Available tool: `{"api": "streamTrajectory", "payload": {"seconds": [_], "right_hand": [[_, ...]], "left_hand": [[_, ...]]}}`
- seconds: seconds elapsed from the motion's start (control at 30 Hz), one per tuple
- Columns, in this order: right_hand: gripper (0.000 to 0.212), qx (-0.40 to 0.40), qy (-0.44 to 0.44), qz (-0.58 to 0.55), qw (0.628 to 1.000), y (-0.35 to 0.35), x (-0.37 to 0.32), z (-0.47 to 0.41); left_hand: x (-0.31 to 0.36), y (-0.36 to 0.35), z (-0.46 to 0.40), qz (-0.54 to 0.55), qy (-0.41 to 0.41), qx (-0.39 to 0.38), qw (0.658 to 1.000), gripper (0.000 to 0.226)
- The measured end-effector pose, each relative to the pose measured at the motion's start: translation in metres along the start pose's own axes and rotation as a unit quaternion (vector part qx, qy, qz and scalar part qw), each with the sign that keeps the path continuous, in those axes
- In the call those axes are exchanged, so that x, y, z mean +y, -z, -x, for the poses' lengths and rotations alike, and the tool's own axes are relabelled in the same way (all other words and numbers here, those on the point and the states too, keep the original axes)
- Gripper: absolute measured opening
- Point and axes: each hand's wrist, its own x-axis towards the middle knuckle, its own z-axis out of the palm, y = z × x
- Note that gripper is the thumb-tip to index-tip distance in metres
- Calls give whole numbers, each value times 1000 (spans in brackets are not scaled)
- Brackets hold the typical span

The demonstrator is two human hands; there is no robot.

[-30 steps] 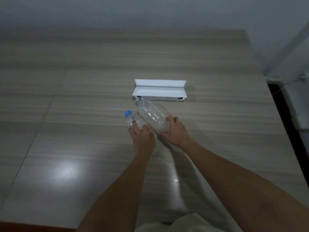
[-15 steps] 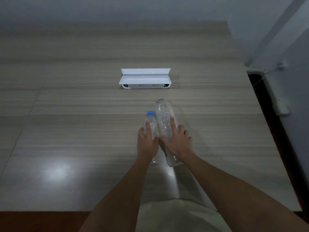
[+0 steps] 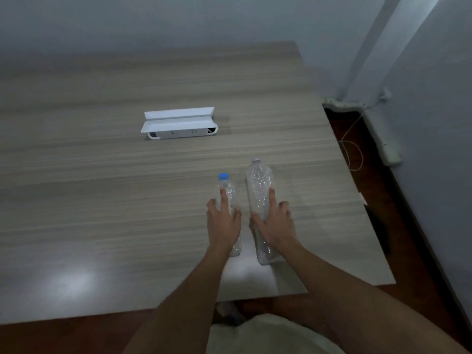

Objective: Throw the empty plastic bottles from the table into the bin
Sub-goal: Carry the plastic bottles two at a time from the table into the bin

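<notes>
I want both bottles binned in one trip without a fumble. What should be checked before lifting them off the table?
1. Left hand wrapped on the blue-capped bottle: ok.
2. Right hand wrapped on the larger clear bottle: ok.
3. Bottles apart, not tangled: ok.
4. Bottles look empty: ok.
5. White box out of the way, farther back on the table: ok.
6. Bin location: cannot tell, not in view.

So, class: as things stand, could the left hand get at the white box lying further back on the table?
Probably not at once. The left hand is wrapped around the blue-capped bottle. The table between it and the white box is bare, so the way looks free once the bottle is released.
</notes>
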Motion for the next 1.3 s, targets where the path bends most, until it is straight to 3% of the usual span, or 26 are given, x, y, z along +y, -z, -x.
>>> {"api": "streamTrajectory", "payload": {"seconds": [0.57,1.3], "right_hand": [[89,-27,25,72,997,123,206,24],[89,-30,-27,58,998,201,335,-77]], "left_hand": [[174,-143,97,-12,3,16,1000,65],[295,-266,50,-16,-25,-55,998,64]]}}
